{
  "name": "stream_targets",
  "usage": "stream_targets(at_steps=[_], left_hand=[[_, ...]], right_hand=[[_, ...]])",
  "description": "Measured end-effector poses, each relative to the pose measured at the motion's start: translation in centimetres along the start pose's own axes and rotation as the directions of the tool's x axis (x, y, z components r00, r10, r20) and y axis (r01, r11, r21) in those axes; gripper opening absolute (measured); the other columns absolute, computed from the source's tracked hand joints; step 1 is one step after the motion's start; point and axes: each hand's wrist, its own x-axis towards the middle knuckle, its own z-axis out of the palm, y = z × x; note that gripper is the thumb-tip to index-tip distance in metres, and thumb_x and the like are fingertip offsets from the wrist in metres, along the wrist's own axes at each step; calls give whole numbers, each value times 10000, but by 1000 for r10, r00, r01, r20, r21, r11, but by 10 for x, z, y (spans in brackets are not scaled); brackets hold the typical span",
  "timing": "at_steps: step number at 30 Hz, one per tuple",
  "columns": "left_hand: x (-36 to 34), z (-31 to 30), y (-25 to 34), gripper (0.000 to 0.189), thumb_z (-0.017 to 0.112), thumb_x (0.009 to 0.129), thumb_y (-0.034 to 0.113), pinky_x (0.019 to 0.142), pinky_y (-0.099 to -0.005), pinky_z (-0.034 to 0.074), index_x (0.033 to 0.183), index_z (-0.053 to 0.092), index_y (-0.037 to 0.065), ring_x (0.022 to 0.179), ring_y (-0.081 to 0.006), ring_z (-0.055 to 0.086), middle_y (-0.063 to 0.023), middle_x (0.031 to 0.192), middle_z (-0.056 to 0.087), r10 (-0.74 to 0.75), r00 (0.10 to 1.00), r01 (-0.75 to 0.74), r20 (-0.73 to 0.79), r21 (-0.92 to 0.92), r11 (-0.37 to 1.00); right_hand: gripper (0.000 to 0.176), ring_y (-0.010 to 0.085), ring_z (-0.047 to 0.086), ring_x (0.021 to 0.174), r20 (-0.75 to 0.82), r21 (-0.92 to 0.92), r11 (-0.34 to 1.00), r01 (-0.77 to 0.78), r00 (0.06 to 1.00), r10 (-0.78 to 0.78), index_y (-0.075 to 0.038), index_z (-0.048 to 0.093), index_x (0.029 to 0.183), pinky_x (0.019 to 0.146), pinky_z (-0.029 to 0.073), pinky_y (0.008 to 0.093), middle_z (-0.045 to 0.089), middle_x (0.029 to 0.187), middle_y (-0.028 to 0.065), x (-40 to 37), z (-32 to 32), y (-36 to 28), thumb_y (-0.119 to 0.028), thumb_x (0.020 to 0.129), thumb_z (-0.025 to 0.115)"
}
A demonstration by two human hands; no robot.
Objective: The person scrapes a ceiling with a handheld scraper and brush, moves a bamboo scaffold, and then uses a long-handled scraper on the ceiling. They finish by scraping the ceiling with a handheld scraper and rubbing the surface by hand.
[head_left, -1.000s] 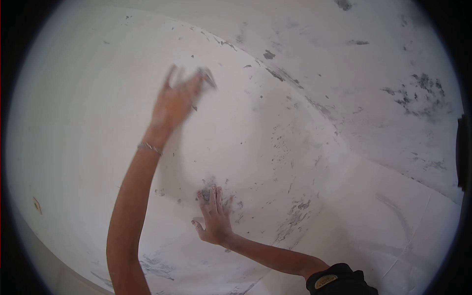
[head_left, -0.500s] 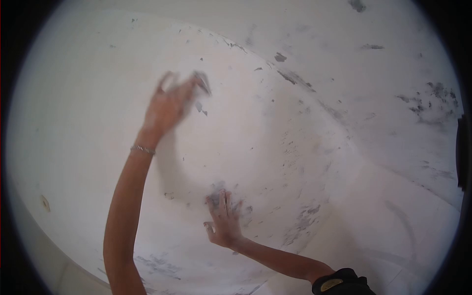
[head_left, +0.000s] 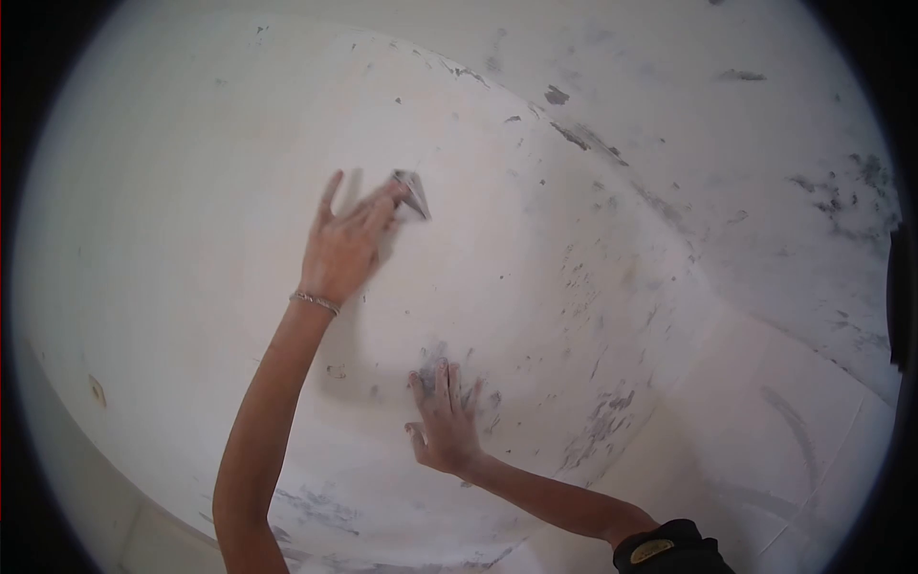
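A whitish wall-like surface (head_left: 249, 182) with dark scuffs and patches fills the view. High on it, my left hand (head_left: 344, 251) pinches a small grey folded piece, seemingly sandpaper (head_left: 413, 195), between its fingertips and the surface. One finger of that hand sticks up apart from the others. A chain bracelet (head_left: 316, 302) circles the left wrist. Lower down, my right hand (head_left: 447, 426) lies flat with fingers spread over a dark smudge, holding nothing. Pale dust coats its fingers.
A ridge or edge (head_left: 574, 134) with chipped dark spots runs diagonally at upper right, beyond which is another marked surface (head_left: 765, 134). A small brownish spot (head_left: 98, 390) shows at lower left. A dark object (head_left: 899, 297) juts in at the right border.
My left hand, blurred before, has moved down and slightly right across the surface with the grey piece. My right hand stays in place; the view has shifted a little.
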Motion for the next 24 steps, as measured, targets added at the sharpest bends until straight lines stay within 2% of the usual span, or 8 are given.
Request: stream_targets(at_steps=[3, 4, 6, 8, 12, 16, 22, 24], left_hand=[[-25, 19, 21, 208, 660, 846, 89, 1190, -488, 304, 1036, 595, 148, 1209, -100, 588, 32, 1351, 612, 203, 976, -208, 75, 63, 976], [-49, 40, 35, 203, 662, 827, 83, 1207, -500, 282, 1005, 598, 155, 1233, -67, 560, 48, 1377, 591, 292, 956, -281, 26, -205, 938], [-69, 31, 50, 170, 654, 834, 91, 1218, -491, 270, 983, 600, 154, 1258, -56, 533, 72, 1374, 589, 424, 888, -366, 179, -283, 887], [-39, 24, 27, 128, 646, 853, 106, 1216, -473, 278, 961, 593, 149, 1274, -61, 525, 94, 1338, 614, 455, 885, -442, 99, -131, 887], [-14, 9, 27, 140, 645, 863, 126, 1207, -482, 271, 992, 590, 123, 1253, -86, 557, 67, 1339, 619, 170, 975, -154, 145, -115, 981], [-17, 8, 30, 100, 608, 903, 106, 1225, -470, 220, 999, 586, 119, 1260, -106, 556, 17, 1360, 609, -41, 999, 40, -4, -64, 997], [-59, 14, 25, 268, 659, 842, 93, 1184, -490, 323, 1103, 628, 142, 1256, -100, 559, 42, 1284, 655, 403, 900, -375, 166, -174, 910], [-36, 10, -1, 467, 660, 871, 94, 1201, -502, 260, 1317, 564, 199, 1230, -113, 587, 57, 1220, 686, 194, 981, -194, 2, -5, 981]], right_hand=[[846, 485, 150, 1472, -10, -16, 1000, 3, 1000, -3, -98, 214, 1569, 1079, 102, 758, 151, 1567, 341, -3, -3, -1, -307, 860, 625], [848, 485, 151, 1472, -17, -8, 1000, 7, 1000, -7, -97, 216, 1569, 1079, 108, 756, 152, 1564, 346, -2, -4, -1, -309, 858, 627], [849, 485, 139, 1474, -19, -8, 1000, 22, 1000, -23, -94, 214, 1569, 1081, 109, 754, 145, 1566, 346, -4, -2, 1, -311, 859, 627], [850, 484, 127, 1477, -31, -17, 999, 33, 999, -34, -92, 213, 1569, 1083, 111, 753, 137, 1567, 346, -4, 0, 4, -314, 859, 626], [858, 549, 67, 1460, 25, -8, 999, 43, 999, -43, -54, 217, 1556, 1052, 52, 788, 97, 1550, 388, -3, 1, 2, -327, 858, 635], [849, 545, 62, 1462, 20, -31, 999, 20, 1000, -20, -48, 222, 1551, 1056, 40, 786, 92, 1552, 386, -1, -3, -1, -343, 865, 626], [860, 544, 64, 1463, 15, -25, 997, 72, 997, -72, -51, 208, 1558, 1061, 33, 784, 84, 1554, 385, -2, 0, 7, -353, 868, 623], [860, 543, 65, 1463, -1, -28, 997, 73, 997, -73, -52, 210, 1559, 1060, 38, 785, 89, 1553, 385, -1, 1, 7, -354, 868, 622]])
